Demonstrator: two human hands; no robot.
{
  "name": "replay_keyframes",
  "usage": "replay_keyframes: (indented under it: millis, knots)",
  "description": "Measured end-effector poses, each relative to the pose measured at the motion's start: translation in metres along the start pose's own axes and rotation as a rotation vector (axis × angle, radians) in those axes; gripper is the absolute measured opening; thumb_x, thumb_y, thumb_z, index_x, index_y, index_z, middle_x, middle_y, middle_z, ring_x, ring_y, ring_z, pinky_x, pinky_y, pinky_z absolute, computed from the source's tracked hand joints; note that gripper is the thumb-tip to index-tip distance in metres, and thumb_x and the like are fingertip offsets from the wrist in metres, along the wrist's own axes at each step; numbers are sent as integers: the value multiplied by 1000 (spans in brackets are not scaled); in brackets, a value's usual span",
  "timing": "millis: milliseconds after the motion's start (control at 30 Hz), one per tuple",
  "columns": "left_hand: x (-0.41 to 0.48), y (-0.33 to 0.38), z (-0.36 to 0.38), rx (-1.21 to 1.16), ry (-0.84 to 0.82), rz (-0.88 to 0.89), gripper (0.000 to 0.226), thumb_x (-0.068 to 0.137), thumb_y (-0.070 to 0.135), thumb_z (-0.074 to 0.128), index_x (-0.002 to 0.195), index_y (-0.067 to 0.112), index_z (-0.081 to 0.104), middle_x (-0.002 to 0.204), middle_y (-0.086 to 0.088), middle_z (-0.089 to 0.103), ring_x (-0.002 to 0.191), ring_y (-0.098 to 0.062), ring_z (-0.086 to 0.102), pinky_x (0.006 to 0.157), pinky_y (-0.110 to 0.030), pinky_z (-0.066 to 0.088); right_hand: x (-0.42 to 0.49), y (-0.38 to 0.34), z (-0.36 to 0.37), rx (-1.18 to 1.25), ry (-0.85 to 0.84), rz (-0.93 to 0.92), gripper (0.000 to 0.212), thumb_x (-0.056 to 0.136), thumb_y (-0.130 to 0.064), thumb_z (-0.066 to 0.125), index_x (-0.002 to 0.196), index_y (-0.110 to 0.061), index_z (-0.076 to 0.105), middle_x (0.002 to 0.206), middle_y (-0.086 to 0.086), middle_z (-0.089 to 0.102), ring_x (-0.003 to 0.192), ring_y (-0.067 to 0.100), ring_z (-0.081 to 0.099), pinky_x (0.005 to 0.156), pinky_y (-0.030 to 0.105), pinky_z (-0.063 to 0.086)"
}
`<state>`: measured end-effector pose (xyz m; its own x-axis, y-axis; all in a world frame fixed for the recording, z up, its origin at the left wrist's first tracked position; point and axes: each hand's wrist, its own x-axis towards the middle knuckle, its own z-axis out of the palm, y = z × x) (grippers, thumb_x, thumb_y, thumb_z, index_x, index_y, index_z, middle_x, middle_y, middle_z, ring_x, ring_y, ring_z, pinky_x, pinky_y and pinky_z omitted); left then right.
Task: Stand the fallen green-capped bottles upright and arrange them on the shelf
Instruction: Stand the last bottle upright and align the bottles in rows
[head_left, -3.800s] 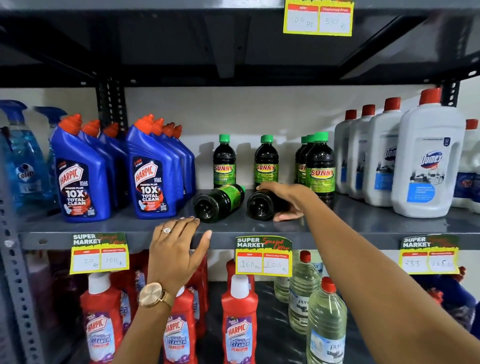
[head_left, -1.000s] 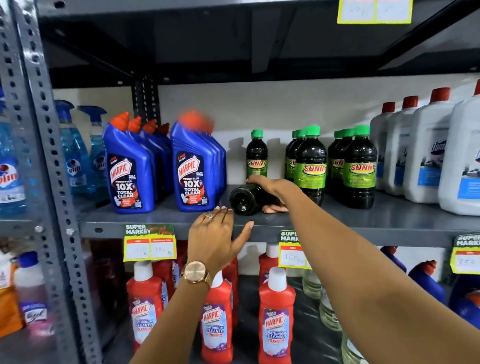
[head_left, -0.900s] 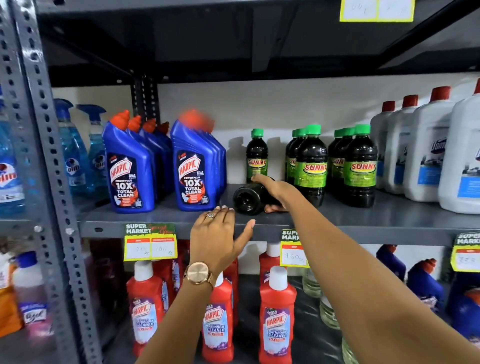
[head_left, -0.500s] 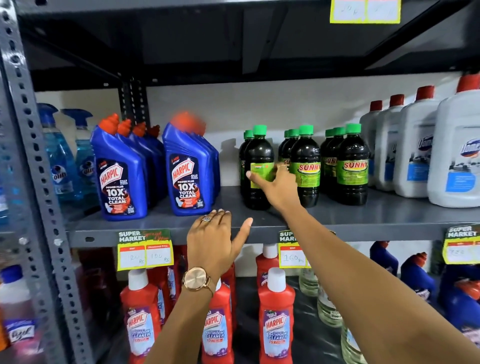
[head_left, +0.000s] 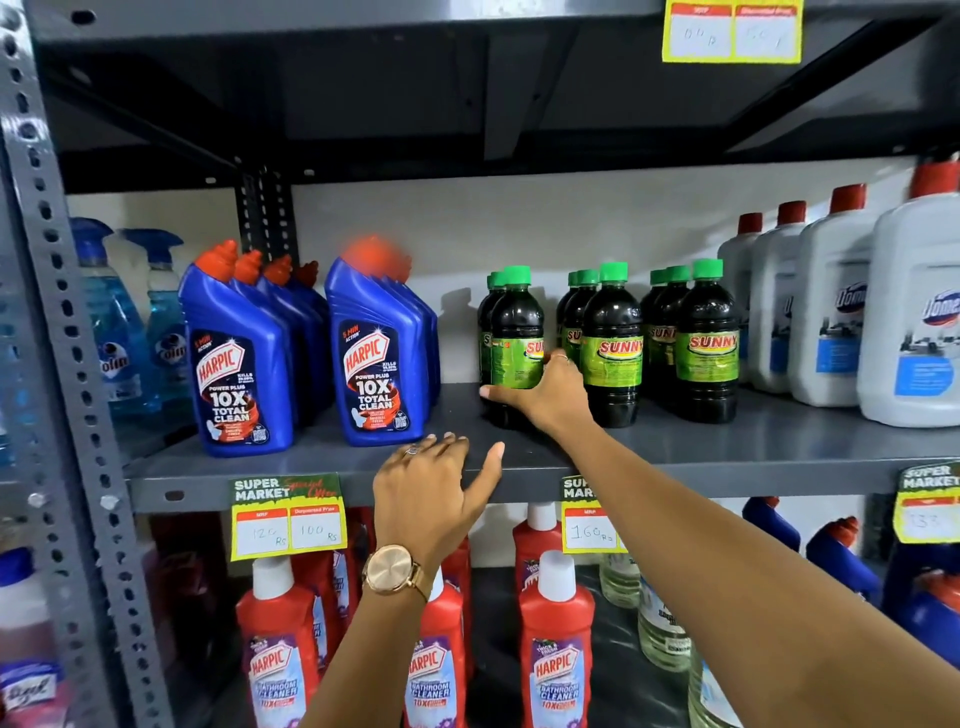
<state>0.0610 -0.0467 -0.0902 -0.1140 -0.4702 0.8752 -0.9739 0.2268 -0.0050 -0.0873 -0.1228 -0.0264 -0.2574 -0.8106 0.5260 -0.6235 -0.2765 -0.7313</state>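
Observation:
Dark green-capped Sunny bottles stand upright in three short rows on the grey shelf (head_left: 779, 441). My right hand (head_left: 540, 392) grips the lower body of the front bottle of the left row (head_left: 514, 332), which stands upright with its label turned partly sideways. The middle row's front bottle (head_left: 612, 343) and the right row's front bottle (head_left: 707, 338) stand beside it, labels facing out. My left hand (head_left: 431, 488) rests flat on the shelf's front edge, fingers spread, holding nothing. No bottle lies on its side.
Blue Harpic bottles (head_left: 234, 358) stand to the left, white Domex jugs (head_left: 909, 322) to the right. Red Harpic bottles (head_left: 553, 649) fill the shelf below. Yellow price tags (head_left: 288, 517) hang on the shelf edge. A grey perforated upright (head_left: 62, 364) runs down the left.
My right hand tipped the last lying bottle upright and set it at the front of the left row, still gripping it. My left hand stayed on the shelf edge.

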Motion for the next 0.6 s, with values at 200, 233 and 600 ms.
replay_keyframes:
  millis: [200, 233, 600]
  knots:
    - [0, 1, -1, -44, -18, -37, 50, 85, 54, 42, 72, 19, 75, 77, 3, 76, 77, -16, 72, 67, -27, 54, 1, 4, -2, 50, -112, 75, 67, 63, -33, 85, 116, -3, 57, 114, 13, 66, 101, 28, 62, 80, 33, 51]
    - [-1, 2, -1, -48, -15, -37, 50, 85, 53, 42, 72, 19, 75, 77, 3, 76, 76, -15, 72, 67, -27, 54, 0, 4, -2, 14, -104, 68, 75, 61, -38, 87, 118, -2, 54, 117, 14, 64, 106, 30, 62, 86, 37, 52]
    - [-2, 3, 3, -89, -38, -66, 49, 86, 52, 42, 73, 17, 74, 75, 2, 75, 77, -17, 71, 68, -29, 53, -3, 1, -3, -22, -122, 19, 80, 63, -37, 87, 123, -2, 47, 122, 16, 62, 113, 33, 60, 93, 42, 51]
